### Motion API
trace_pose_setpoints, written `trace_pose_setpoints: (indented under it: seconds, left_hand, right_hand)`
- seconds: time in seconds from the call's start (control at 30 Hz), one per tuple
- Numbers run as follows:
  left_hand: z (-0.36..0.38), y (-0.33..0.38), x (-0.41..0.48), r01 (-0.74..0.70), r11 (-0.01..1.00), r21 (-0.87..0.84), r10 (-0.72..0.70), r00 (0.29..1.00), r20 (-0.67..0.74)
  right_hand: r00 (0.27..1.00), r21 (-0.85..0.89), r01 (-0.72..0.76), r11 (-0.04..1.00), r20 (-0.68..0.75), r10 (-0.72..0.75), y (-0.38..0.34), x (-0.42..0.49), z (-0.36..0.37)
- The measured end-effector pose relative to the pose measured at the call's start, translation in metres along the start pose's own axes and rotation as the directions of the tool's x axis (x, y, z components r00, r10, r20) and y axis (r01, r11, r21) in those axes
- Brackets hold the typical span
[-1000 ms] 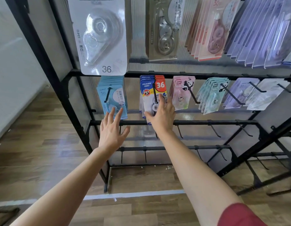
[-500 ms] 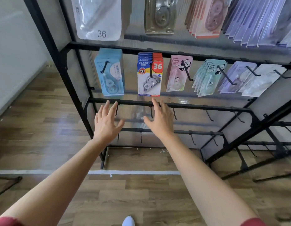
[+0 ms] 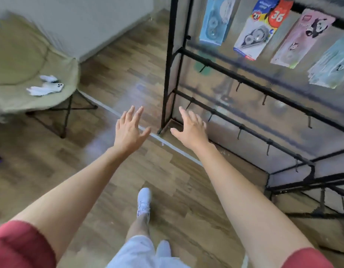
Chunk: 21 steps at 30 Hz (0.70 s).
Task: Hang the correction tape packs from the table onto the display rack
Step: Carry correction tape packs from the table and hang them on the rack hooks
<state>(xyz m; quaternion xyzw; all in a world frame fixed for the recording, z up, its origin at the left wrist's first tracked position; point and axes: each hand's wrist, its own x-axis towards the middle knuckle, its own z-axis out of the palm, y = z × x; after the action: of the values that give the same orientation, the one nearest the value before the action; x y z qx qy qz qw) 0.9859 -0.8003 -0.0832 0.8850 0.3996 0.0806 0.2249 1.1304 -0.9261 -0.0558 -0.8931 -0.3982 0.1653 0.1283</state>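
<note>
A green folding chair (image 3: 32, 60) sits left. Centre, left hand (image 3: 129, 130) and right hand (image 3: 191, 130) reach forward empty, fingers spread. Right, correction tape packs (image 3: 261, 31) hang on the display rack (image 3: 168, 74) — none in hand, worktop unseen. Likely fetching: grasp the next pack leaving its hang-hole free.

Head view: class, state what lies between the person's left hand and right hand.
Head view: between left hand and right hand lie wooden floor, a white floor line and the foot of the black corner post of the display rack.
</note>
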Motion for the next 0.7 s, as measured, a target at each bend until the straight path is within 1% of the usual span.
trace_pose_setpoints:
  seconds: [0.1,0.23,0.33,0.47,0.7]
  left_hand:
    - [-0.020,-0.041,-0.055,0.131,0.991,0.011,-0.131,0.991,-0.027]
    - [-0.052,-0.102,-0.119,0.299,0.953,0.037,-0.295,0.952,-0.085]
    - [-0.074,-0.148,-0.165,0.421,0.907,-0.011,-0.419,0.898,-0.133]
    - [-0.100,-0.208,-0.228,0.542,0.836,-0.086,-0.548,0.816,-0.184]
    - [-0.145,-0.328,-0.355,0.700,0.686,-0.198,-0.727,0.656,-0.202]
  right_hand:
    - [0.991,-0.044,0.111,0.993,0.075,-0.108,-0.041,-0.023,0.027]
    - [0.950,-0.101,0.291,0.952,0.148,-0.274,-0.107,-0.049,0.064]
    - [0.904,-0.148,0.404,0.903,0.218,-0.369,-0.160,-0.072,0.096]
    - [0.833,-0.179,0.524,0.833,0.313,-0.457,-0.229,-0.108,0.138]
    - [0.777,-0.165,0.598,0.784,0.357,-0.518,-0.354,-0.190,0.227]
